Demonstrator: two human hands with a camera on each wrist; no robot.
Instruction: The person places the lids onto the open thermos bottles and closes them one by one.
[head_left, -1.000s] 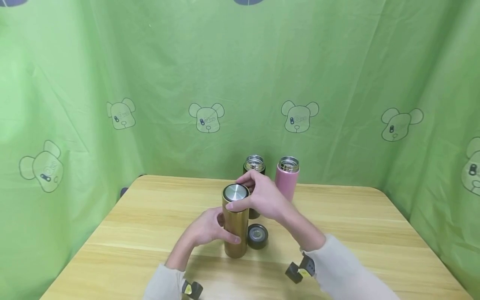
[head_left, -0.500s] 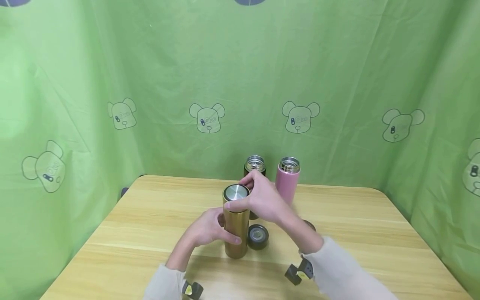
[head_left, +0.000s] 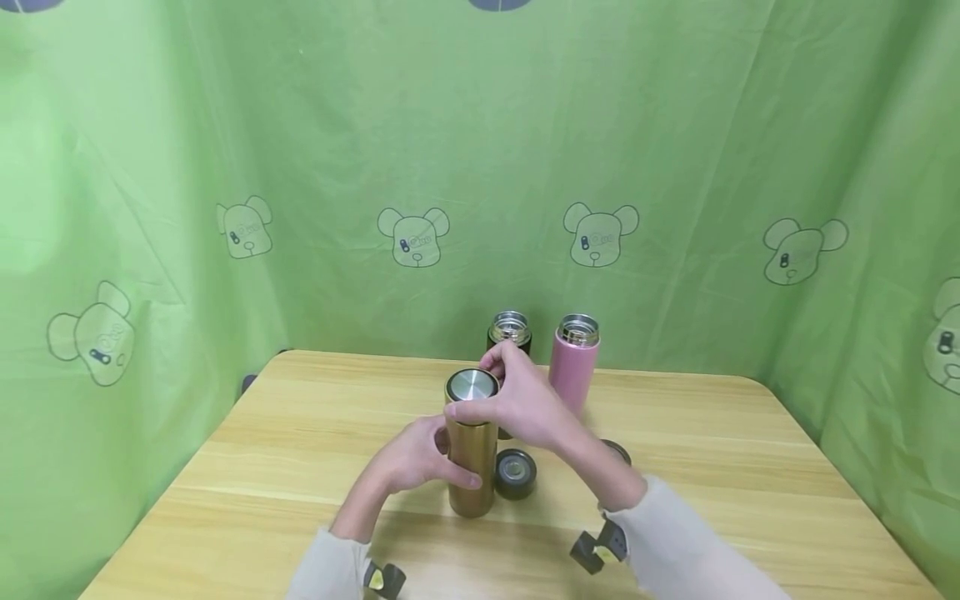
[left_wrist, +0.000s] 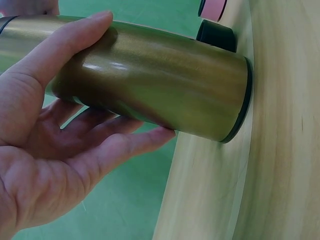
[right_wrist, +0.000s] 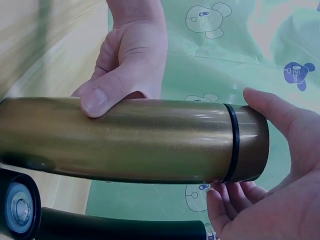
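A gold thermos flask (head_left: 471,458) stands upright on the table, its lid (right_wrist: 252,142) with a silver disc on top in place. My left hand (head_left: 412,457) grips the flask's lower body, thumb across the front and fingers behind, as the left wrist view also shows. Around the lid, my right hand (head_left: 521,400) curls with its thumb on the near side and fingertips on the far side. Beside the flask's base lies a dark lid (head_left: 515,473), its inner side up. A black flask (right_wrist: 125,225) without a lid stands just behind, partly hidden by my right hand.
A pink flask (head_left: 574,367), lidless with a steel mouth, stands at the back right. Another dark lid (head_left: 617,451) shows partly behind my right forearm. The wooden table (head_left: 315,417) reaches back to a green curtain (head_left: 480,150).
My right hand has shifted and turned very slightly at the lid. The dark lid behind my right forearm has come into view. The left hand and the gold flask stay in place.
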